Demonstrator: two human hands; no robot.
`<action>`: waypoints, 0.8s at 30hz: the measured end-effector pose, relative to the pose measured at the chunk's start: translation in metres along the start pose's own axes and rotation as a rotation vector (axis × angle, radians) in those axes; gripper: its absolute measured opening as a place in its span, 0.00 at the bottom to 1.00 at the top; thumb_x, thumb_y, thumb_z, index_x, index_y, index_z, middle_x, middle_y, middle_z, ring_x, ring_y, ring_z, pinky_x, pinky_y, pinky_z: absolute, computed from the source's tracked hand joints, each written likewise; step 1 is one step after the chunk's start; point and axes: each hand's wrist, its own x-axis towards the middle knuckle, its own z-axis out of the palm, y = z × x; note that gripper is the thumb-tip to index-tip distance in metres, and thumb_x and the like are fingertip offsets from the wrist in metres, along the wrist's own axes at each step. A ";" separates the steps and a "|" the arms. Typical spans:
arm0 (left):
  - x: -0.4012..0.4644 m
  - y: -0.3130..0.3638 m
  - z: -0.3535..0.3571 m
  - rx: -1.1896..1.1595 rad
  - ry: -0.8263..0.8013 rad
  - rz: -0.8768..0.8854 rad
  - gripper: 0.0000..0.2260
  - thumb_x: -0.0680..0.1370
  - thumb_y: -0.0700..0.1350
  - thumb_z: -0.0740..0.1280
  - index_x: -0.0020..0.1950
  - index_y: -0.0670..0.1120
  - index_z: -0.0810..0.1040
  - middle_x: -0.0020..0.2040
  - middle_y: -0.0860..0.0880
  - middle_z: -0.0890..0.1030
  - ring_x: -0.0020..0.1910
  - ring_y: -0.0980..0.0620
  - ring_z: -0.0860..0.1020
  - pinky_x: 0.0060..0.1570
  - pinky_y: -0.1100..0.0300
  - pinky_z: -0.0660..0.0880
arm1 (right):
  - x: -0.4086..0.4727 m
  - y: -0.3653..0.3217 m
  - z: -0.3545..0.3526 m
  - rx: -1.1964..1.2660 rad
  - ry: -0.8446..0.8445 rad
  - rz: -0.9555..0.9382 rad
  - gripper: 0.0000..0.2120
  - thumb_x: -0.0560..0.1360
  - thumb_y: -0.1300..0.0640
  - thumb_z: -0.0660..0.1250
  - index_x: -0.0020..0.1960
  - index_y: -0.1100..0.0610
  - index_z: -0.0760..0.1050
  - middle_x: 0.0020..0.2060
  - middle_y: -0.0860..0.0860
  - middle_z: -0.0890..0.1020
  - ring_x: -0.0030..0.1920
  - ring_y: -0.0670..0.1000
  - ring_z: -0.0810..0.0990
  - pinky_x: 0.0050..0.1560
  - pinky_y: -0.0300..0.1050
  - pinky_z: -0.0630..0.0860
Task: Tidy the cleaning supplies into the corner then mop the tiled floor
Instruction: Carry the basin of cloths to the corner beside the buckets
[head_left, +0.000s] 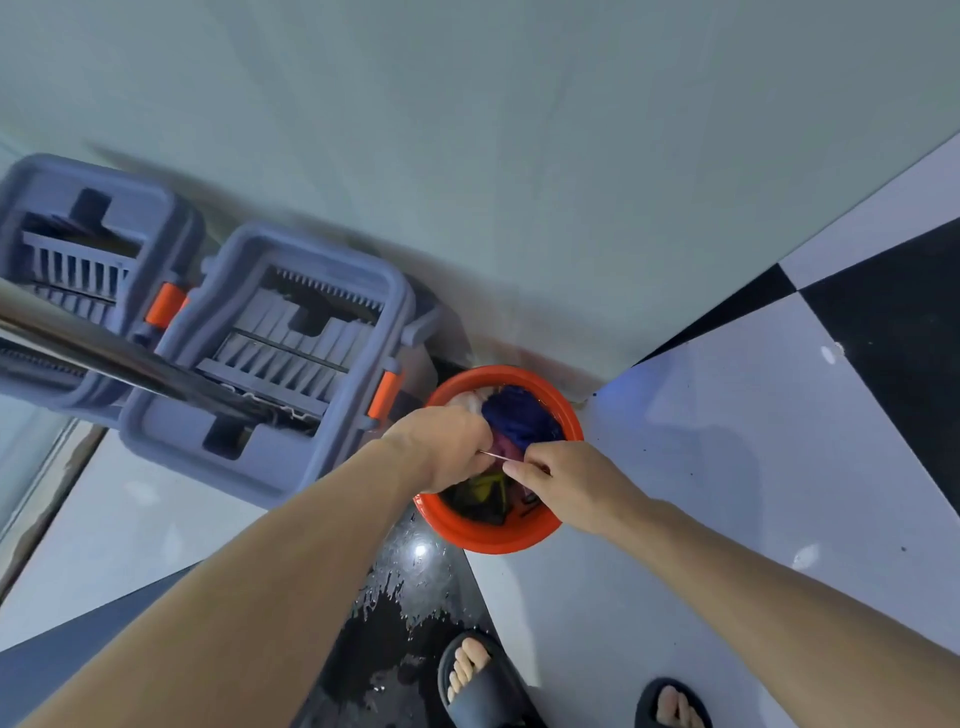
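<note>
Both hands meet over the orange basin (498, 540) at centre frame, against the wall beside the grey bucket (291, 364). The left hand (441, 447) and right hand (566, 480) each pinch a thin wire handle (493, 455). Best lift level, so the wet cloths (519, 421) stay in. The handle's ends are hidden, and the cloths underneath are hard to make out.

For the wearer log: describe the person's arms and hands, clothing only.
Both forearms are bare, with no sleeves in view. The left hand and right hand wear no gloves; no watch or bracelet shows on either wrist. Dark open-toed slides are on the feet.
</note>
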 end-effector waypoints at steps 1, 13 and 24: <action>0.002 -0.001 0.002 -0.004 -0.002 -0.003 0.15 0.82 0.48 0.56 0.52 0.40 0.79 0.54 0.40 0.76 0.45 0.45 0.75 0.41 0.60 0.67 | 0.003 0.002 0.001 -0.009 0.000 -0.002 0.20 0.80 0.43 0.55 0.33 0.51 0.65 0.32 0.48 0.74 0.33 0.45 0.73 0.33 0.36 0.68; 0.017 -0.017 0.012 0.067 0.000 0.002 0.14 0.82 0.48 0.58 0.52 0.41 0.78 0.35 0.53 0.66 0.41 0.49 0.72 0.42 0.56 0.70 | 0.019 0.003 0.012 -0.001 -0.008 -0.017 0.16 0.82 0.48 0.52 0.39 0.53 0.68 0.32 0.46 0.73 0.35 0.45 0.73 0.33 0.35 0.66; -0.002 -0.011 0.069 0.093 0.013 -0.150 0.10 0.81 0.41 0.58 0.55 0.44 0.79 0.55 0.45 0.81 0.53 0.44 0.80 0.49 0.53 0.76 | -0.015 0.005 0.034 -0.048 -0.020 -0.020 0.13 0.81 0.56 0.55 0.60 0.54 0.77 0.54 0.50 0.81 0.54 0.51 0.79 0.49 0.41 0.74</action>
